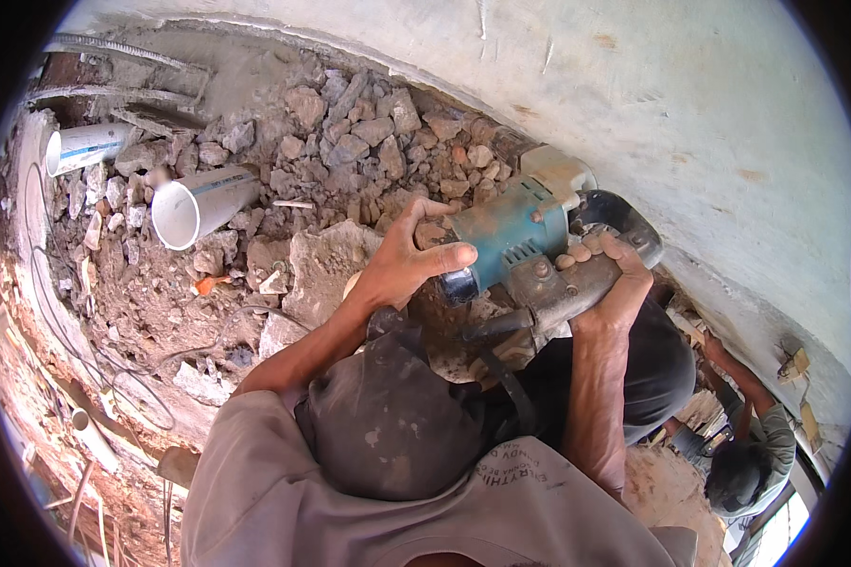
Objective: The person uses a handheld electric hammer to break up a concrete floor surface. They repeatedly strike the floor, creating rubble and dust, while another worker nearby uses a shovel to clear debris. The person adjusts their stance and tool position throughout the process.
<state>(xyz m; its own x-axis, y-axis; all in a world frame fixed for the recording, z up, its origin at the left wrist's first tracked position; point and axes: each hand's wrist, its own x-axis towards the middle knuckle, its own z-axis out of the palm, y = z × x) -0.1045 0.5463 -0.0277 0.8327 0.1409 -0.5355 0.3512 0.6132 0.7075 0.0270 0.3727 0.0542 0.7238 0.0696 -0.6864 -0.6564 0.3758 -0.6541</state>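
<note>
A dusty teal electric demolition hammer (516,221) lies across in front of my knees, its grey front housing (554,170) against the foot of the wall. My left hand (413,256) clasps the rear end of the motor housing, thumb along the near side. Around the grey rear handle (581,287) my right hand (620,280) is closed, with fingertips showing on the far side. A black power cord (508,386) leaves the handle and runs down by my dark-trousered leg (397,418). The chisel end cannot be made out clearly among the rubble.
Broken concrete and stones (369,135) cover the ground ahead. Two white PVC pipes, one near (209,204) and one farther left (89,147), stick out of it. A pale wall (681,106) rises on the right. Another person (748,453) works at lower right. A thin cable (64,333) loops at left.
</note>
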